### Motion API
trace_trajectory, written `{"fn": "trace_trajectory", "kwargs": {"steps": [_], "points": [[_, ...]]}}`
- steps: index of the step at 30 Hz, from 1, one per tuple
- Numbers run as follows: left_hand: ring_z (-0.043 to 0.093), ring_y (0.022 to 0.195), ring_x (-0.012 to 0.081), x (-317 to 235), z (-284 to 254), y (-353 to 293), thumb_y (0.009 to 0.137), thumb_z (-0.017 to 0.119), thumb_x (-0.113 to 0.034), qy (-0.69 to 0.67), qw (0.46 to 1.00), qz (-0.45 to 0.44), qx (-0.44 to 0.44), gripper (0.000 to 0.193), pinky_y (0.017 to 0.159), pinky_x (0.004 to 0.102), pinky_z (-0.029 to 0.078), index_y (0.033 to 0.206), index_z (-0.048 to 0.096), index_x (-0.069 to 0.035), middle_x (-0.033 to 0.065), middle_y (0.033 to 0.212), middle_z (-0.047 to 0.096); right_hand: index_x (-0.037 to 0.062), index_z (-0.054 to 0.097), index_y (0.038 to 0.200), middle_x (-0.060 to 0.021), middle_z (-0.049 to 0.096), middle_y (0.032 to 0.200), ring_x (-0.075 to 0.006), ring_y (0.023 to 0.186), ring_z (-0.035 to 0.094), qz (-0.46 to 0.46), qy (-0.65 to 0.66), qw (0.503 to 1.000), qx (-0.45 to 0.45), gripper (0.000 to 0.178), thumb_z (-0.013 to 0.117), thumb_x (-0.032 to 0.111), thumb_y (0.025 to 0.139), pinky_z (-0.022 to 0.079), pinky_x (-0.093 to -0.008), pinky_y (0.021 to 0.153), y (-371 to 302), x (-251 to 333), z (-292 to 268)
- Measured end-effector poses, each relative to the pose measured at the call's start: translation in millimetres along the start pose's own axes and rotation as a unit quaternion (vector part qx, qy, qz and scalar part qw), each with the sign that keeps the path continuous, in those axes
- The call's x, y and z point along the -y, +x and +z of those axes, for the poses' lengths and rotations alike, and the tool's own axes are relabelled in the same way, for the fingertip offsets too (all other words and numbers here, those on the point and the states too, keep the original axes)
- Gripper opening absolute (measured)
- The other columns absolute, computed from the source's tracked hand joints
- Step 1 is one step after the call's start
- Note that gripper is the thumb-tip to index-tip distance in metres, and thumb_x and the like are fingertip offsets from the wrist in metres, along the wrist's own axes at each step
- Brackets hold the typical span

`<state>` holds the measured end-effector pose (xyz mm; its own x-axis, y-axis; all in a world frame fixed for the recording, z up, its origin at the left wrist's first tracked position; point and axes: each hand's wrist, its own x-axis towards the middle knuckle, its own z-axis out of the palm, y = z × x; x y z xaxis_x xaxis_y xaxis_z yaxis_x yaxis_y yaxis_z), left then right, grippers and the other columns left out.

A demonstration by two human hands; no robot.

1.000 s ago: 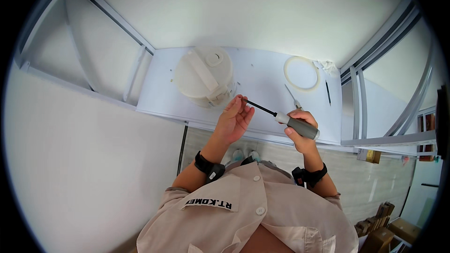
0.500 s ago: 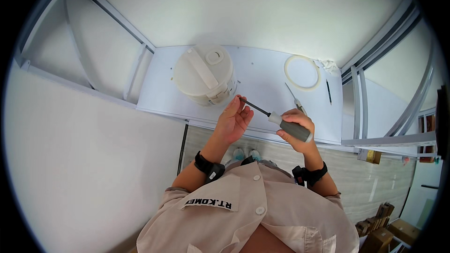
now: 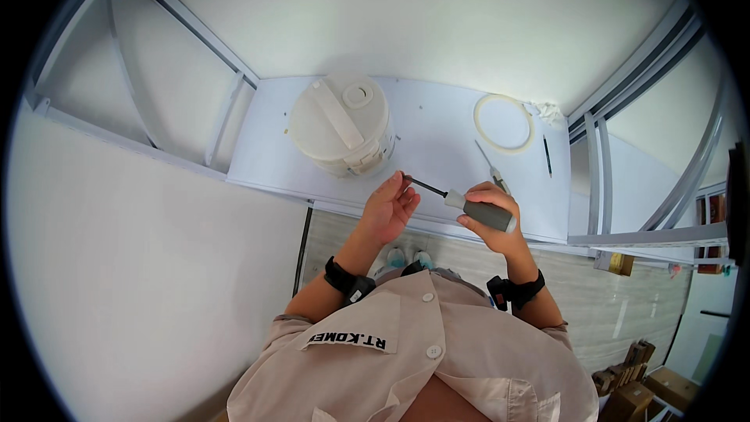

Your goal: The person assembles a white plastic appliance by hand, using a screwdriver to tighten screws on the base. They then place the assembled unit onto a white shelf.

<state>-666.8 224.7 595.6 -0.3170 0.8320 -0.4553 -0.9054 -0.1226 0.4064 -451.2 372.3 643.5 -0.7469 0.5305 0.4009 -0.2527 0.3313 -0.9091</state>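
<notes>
My right hand [image 3: 498, 219] is wrapped round the grey handle of a screwdriver [image 3: 486, 213], its dark shaft pointing left. At the shaft's tip, the thumb and forefinger of my left hand [image 3: 388, 209] are pinched together; whether they also hold a tiny part is too small to tell. The left hand's other fingers curl loosely. Just beyond that hand, a cream rice cooker [image 3: 316, 131] stands on the white table [image 3: 437, 168], lid down, its carrying handle lying across the top. A second, thin-shafted tool [image 3: 499, 180] lies partly behind my right hand.
A cream ring like a tape roll [image 3: 508, 149], a slim black pen-like stick [image 3: 548, 156] and crumpled white tissue [image 3: 550, 112] lie at the table's right. Small specks, perhaps screws [image 3: 420, 107], dot the top. Metal frames [image 3: 223, 121] flank both sides; cardboard boxes [image 3: 672, 385] stand lower right.
The screwdriver's tip and my left fingertips have moved slightly nearer to me and right. My right hand has shifted a little left, so the shaft lies flatter.
</notes>
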Motion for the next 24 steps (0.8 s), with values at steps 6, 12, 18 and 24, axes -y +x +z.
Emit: {"fn": "trace_trajectory", "kwargs": {"steps": [6, 12, 18, 24], "points": [[0.067, 0.100, 0.0136, 5.9, 3.6, 3.7, 0.107, 0.065, -0.025, 0.044, 0.994, 0.035, -0.096, 0.015, 0.093, 0.0329, 0.060, 0.113, 0.066, -0.011, 0.0005, 0.110, 0.071, 0.0037, 0.070, 0.124, -0.0104, 0.073, 0.111, -0.0183, 0.096, 0.068, 0.110, 0.024, 0.990, 0.081, 0.046, 0.087, -0.001, 0.082, 0.055, -0.0316, 0.085, -2.8, 1.8, 3.5], [0.068, 0.104, 0.0154, -4.5, -11.3, 10.6, 0.108, 0.063, -0.022, 0.006, 0.992, 0.071, -0.102, 0.012, 0.097, 0.0333, 0.057, 0.108, 0.067, -0.012, 0.0015, 0.111, 0.072, 0.0068, 0.057, 0.146, -0.0092, 0.071, 0.118, -0.0196, 0.097, 0.069, 0.114, 0.114, 0.972, 0.172, 0.064, 0.082, 0.004, 0.087, 0.055, -0.0312, 0.088, 1.5, 8.5, 8.3], [0.068, 0.104, 0.0147, -11.5, -5.8, 3.2, 0.108, 0.064, -0.025, -0.014, 0.988, 0.101, -0.119, 0.014, 0.096, 0.0314, 0.057, 0.113, 0.068, -0.013, -0.0008, 0.110, 0.073, 0.0042, 0.057, 0.135, -0.0080, 0.066, 0.106, -0.0177, 0.084, 0.065, 0.217, -0.050, 0.966, 0.131, 0.054, 0.080, 0.003, 0.086, 0.053, -0.0334, 0.078, -0.7, 25.5, 17.3], [0.068, 0.105, 0.0131, -17.4, -5.5, 1.5, 0.106, 0.067, -0.027, 0.013, 0.992, 0.091, -0.092, 0.017, 0.091, 0.0291, 0.058, 0.116, 0.069, -0.014, -0.0017, 0.114, 0.074, 0.0084, 0.056, 0.126, -0.0129, 0.068, 0.102, -0.0339, 0.077, 0.068, 0.107, -0.209, 0.966, 0.105, 0.048, 0.081, 0.009, 0.084, 0.055, -0.0393, 0.071, -19.7, 17.9, 35.8]]}}
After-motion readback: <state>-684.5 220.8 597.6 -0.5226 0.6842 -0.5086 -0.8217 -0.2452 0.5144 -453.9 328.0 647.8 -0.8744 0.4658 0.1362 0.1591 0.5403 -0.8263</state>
